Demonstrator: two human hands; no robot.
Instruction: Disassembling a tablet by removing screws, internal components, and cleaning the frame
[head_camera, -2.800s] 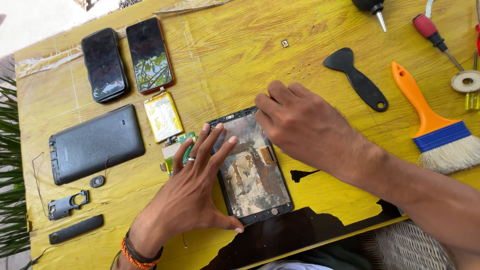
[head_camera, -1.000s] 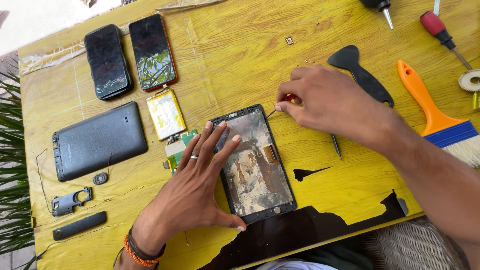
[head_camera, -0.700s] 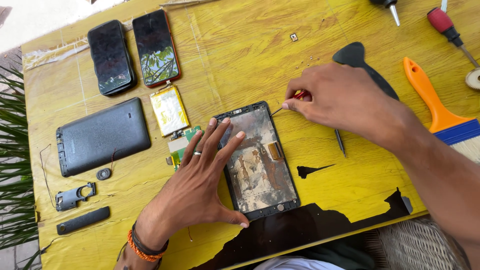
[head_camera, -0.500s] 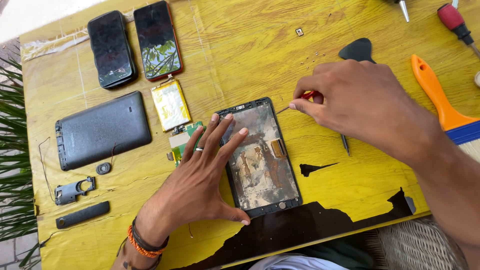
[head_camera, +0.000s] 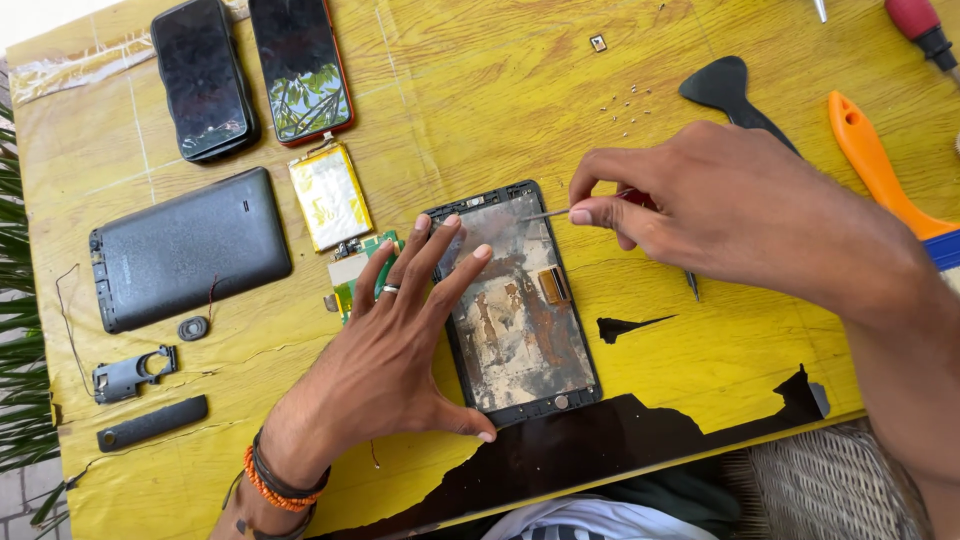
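An opened tablet frame (head_camera: 520, 310) with a stained, rusty inner plate lies in the middle of the yellow wooden table (head_camera: 480, 100). My left hand (head_camera: 395, 345) is spread flat over its left edge, fingertips on the plate and thumb at the lower rim. My right hand (head_camera: 725, 205) pinches a small red-handled screwdriver (head_camera: 628, 200), whose thin metal tip touches the frame's upper right corner. A second thin tool point sticks out under that hand. A green circuit board (head_camera: 350, 272) and a silver battery pack (head_camera: 330, 195) lie just left of the frame.
Two dark phones (head_camera: 250, 75) lie at the back left, with a grey tablet back cover (head_camera: 185, 250) below them and small black plastic parts (head_camera: 135, 372) near the left edge. A black pry spatula (head_camera: 730, 90), an orange-handled brush (head_camera: 875, 165), tiny screws (head_camera: 625, 105) and another red screwdriver (head_camera: 918, 25) lie at the right.
My right hand lifted off the frame, took up the red-handled screwdriver and brought its tip to the frame's upper right corner. My left hand stayed pressed on the frame.
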